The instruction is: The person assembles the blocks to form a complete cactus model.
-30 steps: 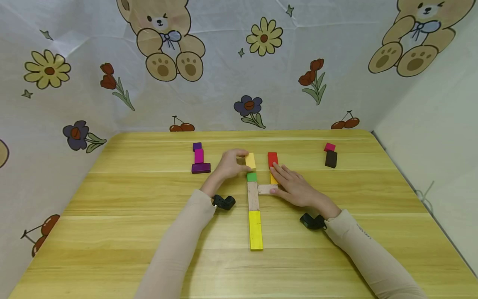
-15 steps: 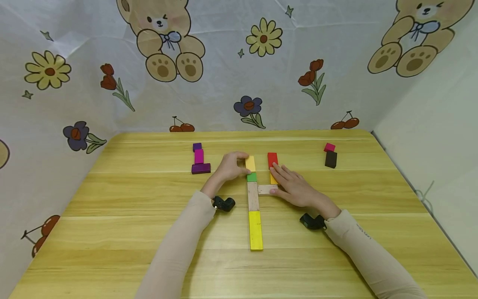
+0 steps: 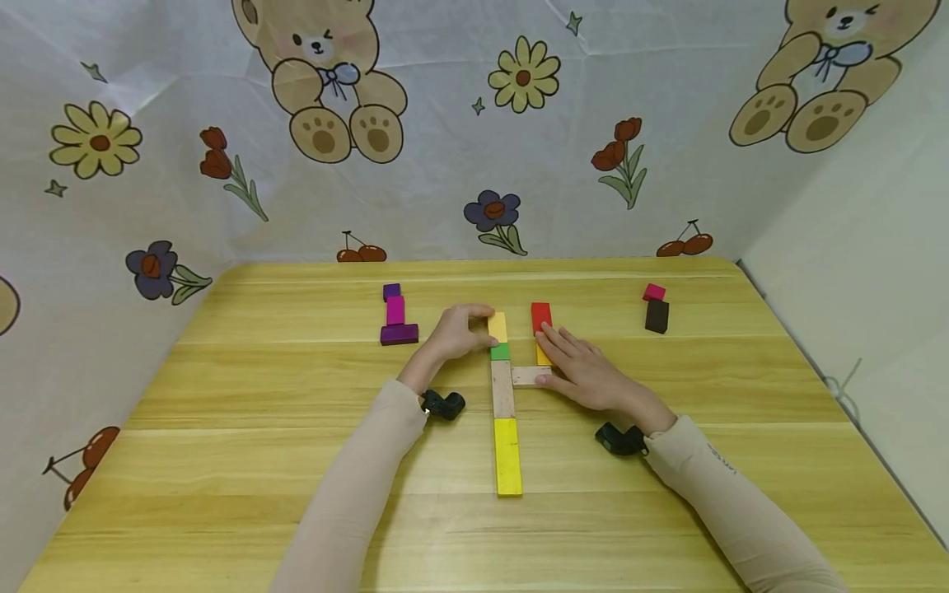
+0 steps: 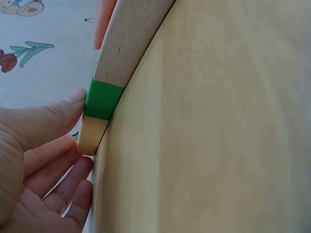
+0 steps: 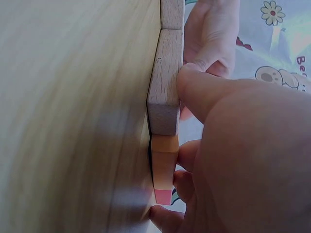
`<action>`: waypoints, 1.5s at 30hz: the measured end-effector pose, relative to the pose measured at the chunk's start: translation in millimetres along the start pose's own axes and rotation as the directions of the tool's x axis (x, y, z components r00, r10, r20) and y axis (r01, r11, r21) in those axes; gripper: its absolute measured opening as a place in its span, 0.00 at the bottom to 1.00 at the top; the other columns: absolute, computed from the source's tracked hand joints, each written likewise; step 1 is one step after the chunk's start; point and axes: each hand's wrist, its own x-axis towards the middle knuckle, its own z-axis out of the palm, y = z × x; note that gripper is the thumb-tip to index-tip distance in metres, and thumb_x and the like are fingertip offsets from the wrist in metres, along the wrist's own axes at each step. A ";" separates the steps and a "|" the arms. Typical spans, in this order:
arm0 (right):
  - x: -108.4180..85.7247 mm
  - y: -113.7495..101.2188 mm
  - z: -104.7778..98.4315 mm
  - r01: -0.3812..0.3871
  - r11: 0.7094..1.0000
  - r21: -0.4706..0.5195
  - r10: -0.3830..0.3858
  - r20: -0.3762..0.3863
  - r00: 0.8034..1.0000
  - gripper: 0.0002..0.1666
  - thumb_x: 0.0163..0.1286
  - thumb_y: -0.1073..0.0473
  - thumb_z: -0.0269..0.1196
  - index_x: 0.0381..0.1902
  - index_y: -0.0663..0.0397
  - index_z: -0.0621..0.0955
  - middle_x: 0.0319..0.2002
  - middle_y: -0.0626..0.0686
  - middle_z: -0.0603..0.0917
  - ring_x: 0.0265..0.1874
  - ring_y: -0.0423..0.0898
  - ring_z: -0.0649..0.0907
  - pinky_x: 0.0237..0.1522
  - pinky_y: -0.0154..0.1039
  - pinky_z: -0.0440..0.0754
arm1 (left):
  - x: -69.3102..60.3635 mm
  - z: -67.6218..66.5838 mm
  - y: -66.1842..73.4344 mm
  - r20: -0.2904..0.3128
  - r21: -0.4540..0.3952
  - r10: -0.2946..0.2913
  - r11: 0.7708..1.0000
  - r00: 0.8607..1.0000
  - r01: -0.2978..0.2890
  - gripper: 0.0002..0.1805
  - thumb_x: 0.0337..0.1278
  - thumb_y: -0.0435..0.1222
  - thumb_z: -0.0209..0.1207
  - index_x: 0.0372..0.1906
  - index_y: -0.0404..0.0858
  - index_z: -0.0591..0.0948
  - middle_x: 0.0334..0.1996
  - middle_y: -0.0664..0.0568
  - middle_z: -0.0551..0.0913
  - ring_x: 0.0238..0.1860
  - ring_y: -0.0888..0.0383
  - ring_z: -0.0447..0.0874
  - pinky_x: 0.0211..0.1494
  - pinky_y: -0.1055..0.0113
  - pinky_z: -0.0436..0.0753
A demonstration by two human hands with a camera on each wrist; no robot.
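My left hand (image 3: 454,331) pinches a pale yellow block (image 3: 497,327), fingers at its far end. The thumb lies by the seam with a green block (image 4: 103,100), which the yellow block touches. Toward me the column continues with a bare wood block (image 3: 502,389) and a long bright yellow block (image 3: 507,458). A second wood block (image 5: 165,73) branches off to the right. My right hand (image 3: 593,372) rests with extended fingers over an orange block (image 5: 164,160) and that wood block, its thumb on the wood. Beyond the orange block lies a red block (image 3: 541,315).
On the left lie a dark purple block (image 3: 399,333), a magenta block (image 3: 395,310) and a small violet block (image 3: 391,291) in a row. A black block (image 3: 656,316) and a small pink block (image 3: 654,292) lie at the right. Patterned cloth (image 3: 430,181) hangs behind the table.
My left hand has brought the pale yellow block slightly toward me, down against the green block. The right hand has stayed in place.
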 end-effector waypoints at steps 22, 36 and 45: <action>0.7 -1.0 -0.3 0.012 1.000 -0.011 -0.012 -0.020 1.000 0.45 0.74 0.42 0.54 0.77 0.58 0.52 0.78 0.60 0.48 0.76 0.64 0.50 0.72 0.66 0.51 | -55.0 3.3 2.9 0.061 -0.016 0.053 0.999 0.997 -0.052 0.47 0.56 0.47 0.67 0.77 0.43 0.57 0.79 0.49 0.48 0.78 0.45 0.45 0.77 0.42 0.52; -1.5 -0.8 -3.9 -0.008 0.998 0.068 0.008 -0.005 1.000 0.46 0.74 0.41 0.54 0.78 0.57 0.50 0.79 0.59 0.46 0.77 0.63 0.49 0.73 0.65 0.49 | -83.8 21.0 -2.6 0.163 0.208 0.135 0.964 0.977 -0.168 0.51 0.54 0.55 0.66 0.78 0.44 0.54 0.79 0.46 0.44 0.79 0.43 0.36 0.79 0.46 0.36; -4.9 34.3 -40.5 -0.044 0.990 0.135 0.071 -0.200 0.977 0.45 0.74 0.46 0.57 0.76 0.63 0.54 0.78 0.64 0.47 0.75 0.67 0.51 0.71 0.68 0.52 | -84.9 23.3 -5.2 0.172 0.242 0.135 0.955 0.976 -0.175 0.54 0.51 0.58 0.66 0.78 0.45 0.52 0.80 0.52 0.41 0.79 0.45 0.32 0.79 0.47 0.34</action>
